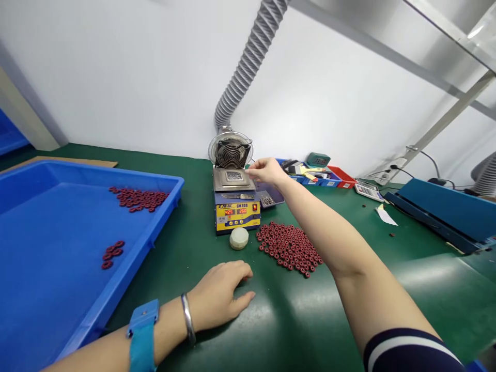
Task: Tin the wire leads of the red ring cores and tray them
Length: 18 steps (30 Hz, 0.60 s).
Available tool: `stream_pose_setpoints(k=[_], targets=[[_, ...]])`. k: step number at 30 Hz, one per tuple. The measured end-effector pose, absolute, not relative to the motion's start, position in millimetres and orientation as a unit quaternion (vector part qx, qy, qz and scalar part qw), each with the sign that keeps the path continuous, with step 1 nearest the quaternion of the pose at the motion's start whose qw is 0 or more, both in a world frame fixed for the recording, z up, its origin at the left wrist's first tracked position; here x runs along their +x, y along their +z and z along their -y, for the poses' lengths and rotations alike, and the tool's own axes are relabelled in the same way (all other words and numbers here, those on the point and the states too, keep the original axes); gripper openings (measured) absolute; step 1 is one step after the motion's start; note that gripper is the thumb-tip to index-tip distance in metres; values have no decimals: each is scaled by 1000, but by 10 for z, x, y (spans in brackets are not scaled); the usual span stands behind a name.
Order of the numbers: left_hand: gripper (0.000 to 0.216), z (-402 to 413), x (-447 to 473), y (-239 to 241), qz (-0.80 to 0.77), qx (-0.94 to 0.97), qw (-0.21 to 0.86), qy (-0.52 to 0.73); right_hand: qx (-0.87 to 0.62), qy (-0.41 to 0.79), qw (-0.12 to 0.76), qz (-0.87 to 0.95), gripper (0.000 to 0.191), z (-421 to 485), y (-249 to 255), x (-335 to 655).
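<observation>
Red ring components (289, 247), heaped and trayed; CM 555 solder pot (237, 209) alongside.
Progress, as judged: part-way; smaller lot inside the blue tray (163, 214), mostly towards its far right corner, larger heap loose on the tabletop (189, 243). Right hand (263, 171): fingertips narrowed at the pot's right edge, contents indiscernible. Left hand (222, 292): loosely spread, seemingly holding nothing. Room for moving: green strip between tray's right edge and heap.

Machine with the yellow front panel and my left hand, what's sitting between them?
In the head view, a round whitish object sits on the green table between the machine and your left hand.
</observation>
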State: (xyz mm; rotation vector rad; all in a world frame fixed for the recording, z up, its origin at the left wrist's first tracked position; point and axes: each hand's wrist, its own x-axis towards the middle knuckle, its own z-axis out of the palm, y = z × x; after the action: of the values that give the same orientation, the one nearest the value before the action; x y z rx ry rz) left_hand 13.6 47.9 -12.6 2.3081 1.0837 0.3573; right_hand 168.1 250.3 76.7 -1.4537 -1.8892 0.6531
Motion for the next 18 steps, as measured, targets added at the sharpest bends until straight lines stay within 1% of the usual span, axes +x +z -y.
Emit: stream_pose_setpoints(k=[4,9,12,18], targets=[[22,-502,118,-102,-403,867,271,109,-574,180,294,743,10,-2763,826,1481],[24,-500,123,-117,-396,874,264,99,-587,111,254,761,3,-2951,803,1319],[24,-491,126,-123,-395,876,261,94,-585,94,234,770,2,-3023,755,1266],[22,-483,129,-117,-395,878,258,78,-585,85,210,778,5,-3070,670,1183]])
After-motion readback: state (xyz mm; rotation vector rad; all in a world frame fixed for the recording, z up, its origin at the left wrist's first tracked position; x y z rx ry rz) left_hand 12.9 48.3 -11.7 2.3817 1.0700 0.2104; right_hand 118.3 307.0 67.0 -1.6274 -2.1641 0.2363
